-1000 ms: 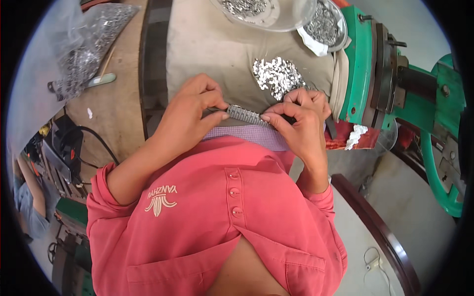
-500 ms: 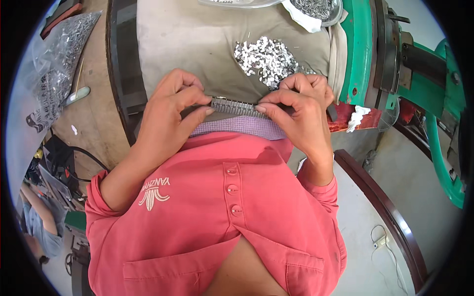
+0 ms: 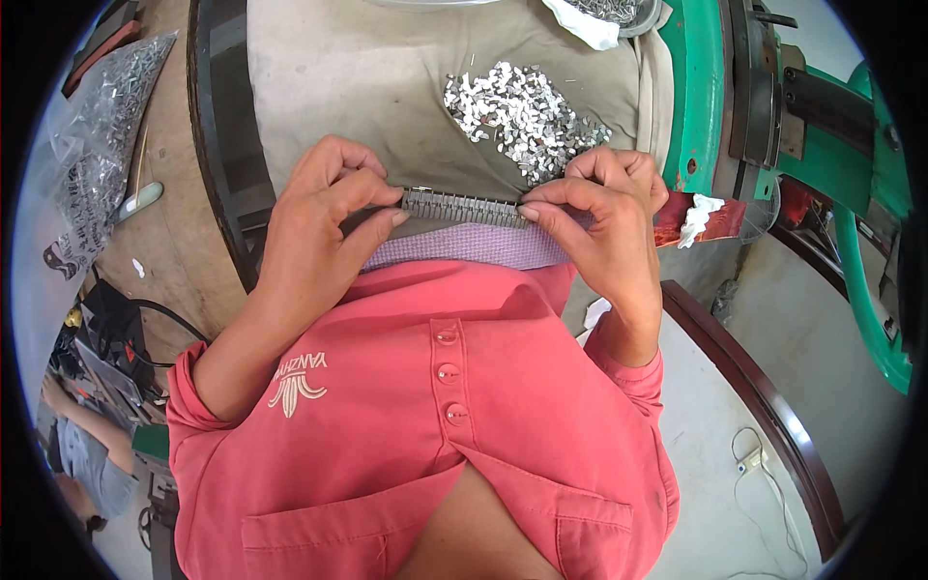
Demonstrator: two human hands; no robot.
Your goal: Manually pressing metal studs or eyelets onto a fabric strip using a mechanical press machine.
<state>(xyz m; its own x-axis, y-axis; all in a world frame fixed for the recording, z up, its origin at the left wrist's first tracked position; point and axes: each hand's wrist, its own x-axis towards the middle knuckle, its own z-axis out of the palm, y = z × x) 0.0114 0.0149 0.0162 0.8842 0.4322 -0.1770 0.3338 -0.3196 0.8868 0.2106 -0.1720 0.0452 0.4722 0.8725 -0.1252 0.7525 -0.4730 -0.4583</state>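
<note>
Grey, ridged metal strip (image 3: 462,207) — ends in pinch of left hand (image 3: 324,205), right hand (image 3: 614,215).

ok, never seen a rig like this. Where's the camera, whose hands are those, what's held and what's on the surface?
No robot here: these are a person's bare hands. The view comes from a wide fisheye camera worn on the head, looking down, so straight edges bend near the dark rim. The left hand pinches one end of a ridged grey strip; the right hand pinches the other. Beyond them, a loose pile of small silvery pieces lies on a beige cloth. Green machinery stands at the right, and a clear bag of small parts lies at the left.
</note>
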